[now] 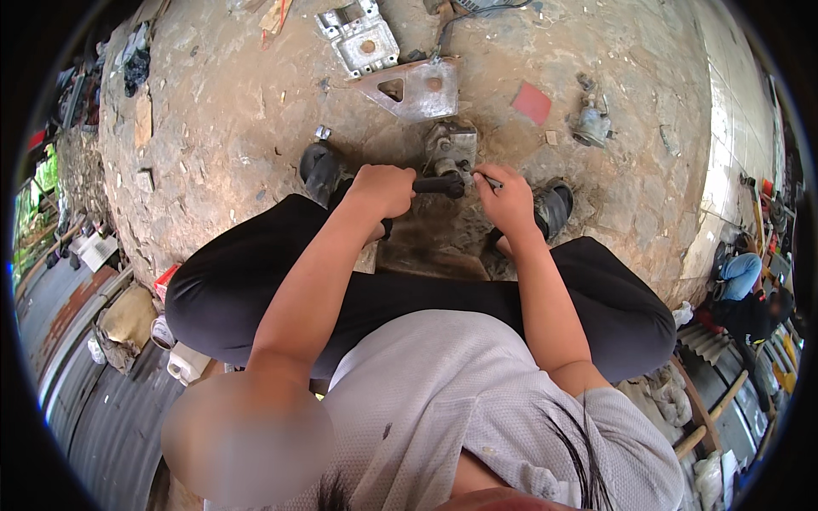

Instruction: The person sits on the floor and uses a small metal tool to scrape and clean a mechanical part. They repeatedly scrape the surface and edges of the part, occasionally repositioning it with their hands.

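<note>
Head view, black hammer (439, 184), grimy casting (452, 145)

Daylt is soft, pic edges bent, blur patch (247, 439) btm L.

The single view looks steeply down from the person's head through a wide fisheye lens, close above the pale grey shirt (417, 366) and dark trousers (426, 295). It faces forward past the left hand (385, 189) and right hand (504, 203), roughly mid-frame, onto the farther floor (230, 102), whose right edge bows along a pale tiled strip (722, 153).
</note>
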Demonstrator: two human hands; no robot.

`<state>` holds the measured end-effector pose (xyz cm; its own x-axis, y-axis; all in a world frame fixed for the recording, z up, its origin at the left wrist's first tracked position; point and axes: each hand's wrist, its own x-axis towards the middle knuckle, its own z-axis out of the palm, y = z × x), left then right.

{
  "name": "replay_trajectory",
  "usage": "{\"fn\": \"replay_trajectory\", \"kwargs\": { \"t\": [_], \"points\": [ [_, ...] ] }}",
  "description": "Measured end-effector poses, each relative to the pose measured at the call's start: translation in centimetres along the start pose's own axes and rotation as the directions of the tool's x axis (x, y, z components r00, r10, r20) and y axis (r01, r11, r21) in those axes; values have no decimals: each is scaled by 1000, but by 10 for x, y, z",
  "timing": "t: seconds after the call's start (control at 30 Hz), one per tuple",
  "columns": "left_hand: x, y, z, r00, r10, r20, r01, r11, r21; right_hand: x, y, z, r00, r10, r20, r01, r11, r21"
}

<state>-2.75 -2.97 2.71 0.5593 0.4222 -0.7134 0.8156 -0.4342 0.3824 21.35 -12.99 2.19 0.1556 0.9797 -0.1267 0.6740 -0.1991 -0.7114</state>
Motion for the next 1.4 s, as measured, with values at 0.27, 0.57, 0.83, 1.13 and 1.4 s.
{"fn": "replay_trajectory", "kwargs": {
  "t": [0.27, 0.57, 0.83, 1.13, 1.4],
  "points": [
    [-1, 1, -2, 1000, -12, 12, 13, 1000, -9, -1, -2, 0, 992, 98, 80, -96, 995, -23],
    [0, 2, -3, 1000, -15, 25, 15, 1000, -6, -3, -6, 2, 998, 63, 26, -65, 996, 58],
    [-2, 2, -4, 1000, -8, 24, 8, 1000, 0, -7, -1, 6, 977, 129, 168, -89, 970, -227],
    [-3, 3, -5, 999, -20, 28, 20, 1000, 0, -5, -4, 6, 965, 154, 211, -98, 963, -252],
    [0, 2, -2, 1000, -21, 18, 21, 1000, -12, -6, -5, 8, 939, 326, 106, -331, 943, 34]
  ]
}}
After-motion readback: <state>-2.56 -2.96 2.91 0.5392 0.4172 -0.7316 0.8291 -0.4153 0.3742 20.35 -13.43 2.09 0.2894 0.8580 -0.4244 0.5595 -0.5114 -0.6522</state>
